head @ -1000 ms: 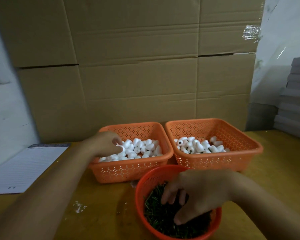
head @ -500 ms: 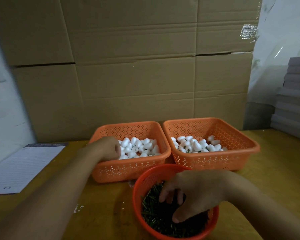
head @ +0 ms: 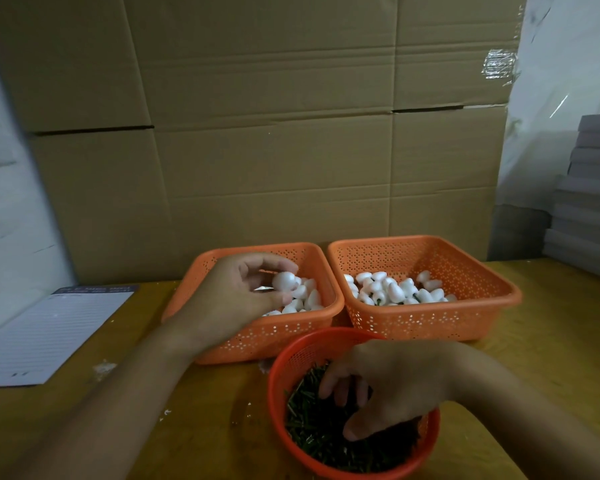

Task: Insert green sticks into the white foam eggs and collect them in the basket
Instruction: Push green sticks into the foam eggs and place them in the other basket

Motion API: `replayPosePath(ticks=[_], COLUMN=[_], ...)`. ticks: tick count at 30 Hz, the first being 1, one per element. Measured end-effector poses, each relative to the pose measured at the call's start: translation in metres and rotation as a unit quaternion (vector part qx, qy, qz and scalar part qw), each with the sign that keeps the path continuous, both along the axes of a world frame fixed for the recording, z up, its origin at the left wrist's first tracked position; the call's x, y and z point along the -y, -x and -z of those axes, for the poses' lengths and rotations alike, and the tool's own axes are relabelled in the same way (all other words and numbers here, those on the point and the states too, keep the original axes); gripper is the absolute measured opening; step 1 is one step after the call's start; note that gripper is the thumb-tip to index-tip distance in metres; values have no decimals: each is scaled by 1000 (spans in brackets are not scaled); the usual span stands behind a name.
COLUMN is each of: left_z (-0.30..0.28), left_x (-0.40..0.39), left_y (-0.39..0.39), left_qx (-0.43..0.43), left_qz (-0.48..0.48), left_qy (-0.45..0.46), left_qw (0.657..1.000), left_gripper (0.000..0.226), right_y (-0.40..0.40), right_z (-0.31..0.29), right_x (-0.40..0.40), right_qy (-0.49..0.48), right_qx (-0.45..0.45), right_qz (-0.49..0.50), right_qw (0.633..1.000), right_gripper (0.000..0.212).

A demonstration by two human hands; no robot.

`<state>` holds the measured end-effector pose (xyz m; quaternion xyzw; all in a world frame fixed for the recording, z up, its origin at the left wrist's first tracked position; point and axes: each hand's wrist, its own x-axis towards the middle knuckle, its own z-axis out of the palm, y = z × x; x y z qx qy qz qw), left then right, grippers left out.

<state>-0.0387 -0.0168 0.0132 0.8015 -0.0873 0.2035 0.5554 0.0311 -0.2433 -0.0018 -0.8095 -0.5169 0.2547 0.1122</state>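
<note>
Notepad (head: 49, 336) lies at far left on the yellow table (head: 551, 341). Left hand (head: 236, 299) has lifted out of the left basket (head: 201, 282) since half a second ago and now pinches one white foam egg (head: 284, 280) above the pile; egg secured, ready for a stick. Right hand (head: 388, 386) stays curled down into the green sticks (head: 312, 424) in the round red basket (head: 291, 355); whether it grips one cannot be told. Right basket (head: 465, 268), farther right, holds eggs with dark stubs showing, probably finished ones.
</note>
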Motion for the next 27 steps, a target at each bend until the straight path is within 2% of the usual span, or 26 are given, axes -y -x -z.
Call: replayPosePath(ticks=[5, 9, 13, 17, 21, 27], left_z=[6, 9, 11, 12, 11, 12], left_x=[13, 15, 15, 17, 20, 22], left_y=[3, 4, 5, 6, 6, 6], left_qx=[45, 47, 9, -52, -61, -82], left_qz=[20, 32, 32, 57, 69, 68], left_qy=[31, 49, 57, 115, 189, 227], left_qw=[998, 997, 998, 990, 978, 968], left_gripper=[48, 37, 27, 44, 28, 49], right_y=[0, 0, 0, 0, 1, 0], right_z=[0, -1, 0, -1, -1, 0], right_x=[0, 0, 0, 0, 0, 0], right_qy=[2, -1, -4, -4, -4, 1], right_qx=[-6, -7, -3, -2, 5, 11], right_qz=[0, -1, 0, -2, -2, -4], right_qw=[1000, 1000, 1000, 1000, 1000, 1000], right_gripper=[51, 51, 51, 52, 51, 50])
